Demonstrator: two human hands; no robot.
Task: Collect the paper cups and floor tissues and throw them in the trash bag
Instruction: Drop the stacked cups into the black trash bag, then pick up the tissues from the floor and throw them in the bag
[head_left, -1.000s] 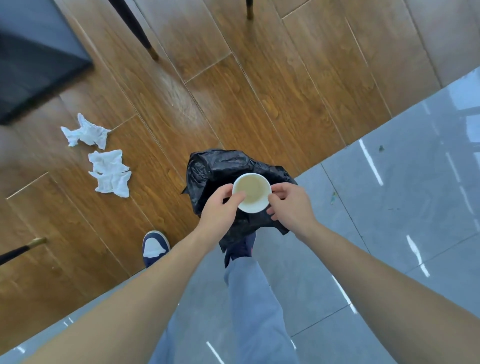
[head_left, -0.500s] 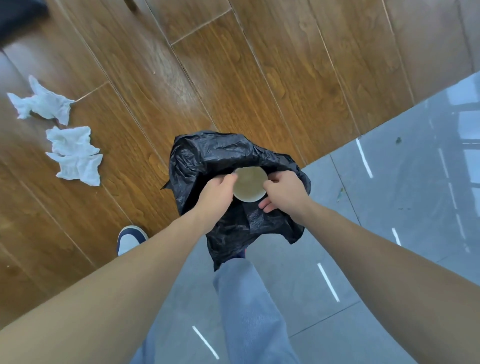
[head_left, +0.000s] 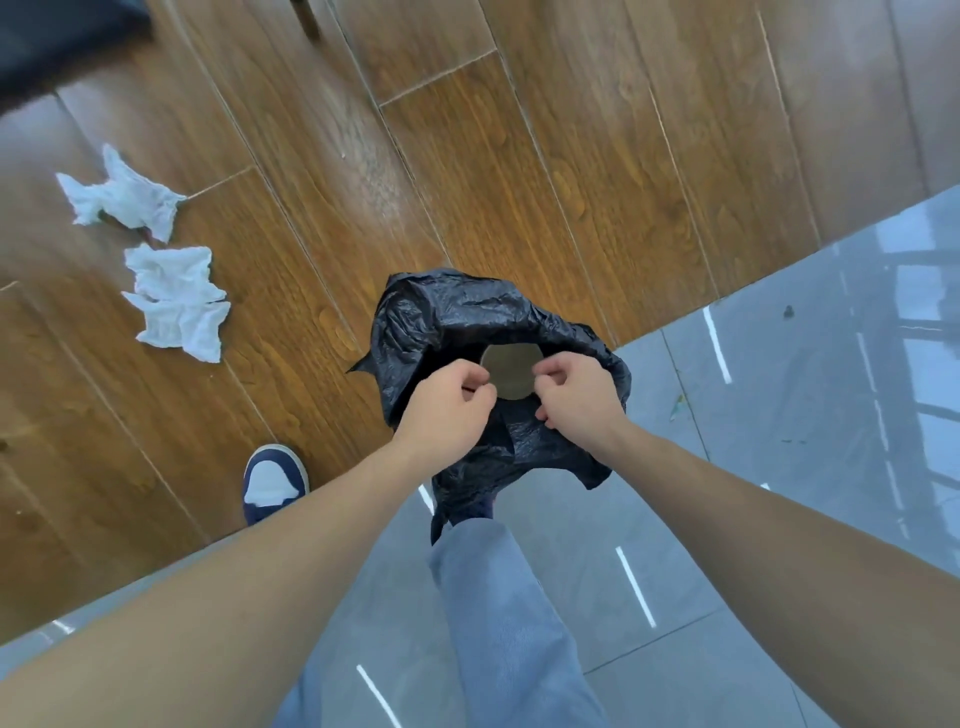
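Note:
A black trash bag (head_left: 457, 317) hangs in front of me, held open at its mouth. My left hand (head_left: 447, 410) grips the near left part of the rim and my right hand (head_left: 579, 397) grips the near right part. Between the hands a paper cup (head_left: 511, 366) sits down inside the bag's opening, shaded, seen from above. Three crumpled white tissues lie on the wooden floor to the left: one far (head_left: 124, 197), one in the middle (head_left: 171, 273), one nearer (head_left: 184, 325).
Brown wooden floor (head_left: 571, 156) meets glossy grey tiles (head_left: 805, 389) along a diagonal edge. My left shoe (head_left: 272, 480) stands at that edge and my trouser leg (head_left: 498, 623) is below the bag. A dark object (head_left: 57, 36) fills the top left corner.
The cup has dropped from my fingertips down into the bag. Both hands have let go of the cup and now grip the bag's rim.

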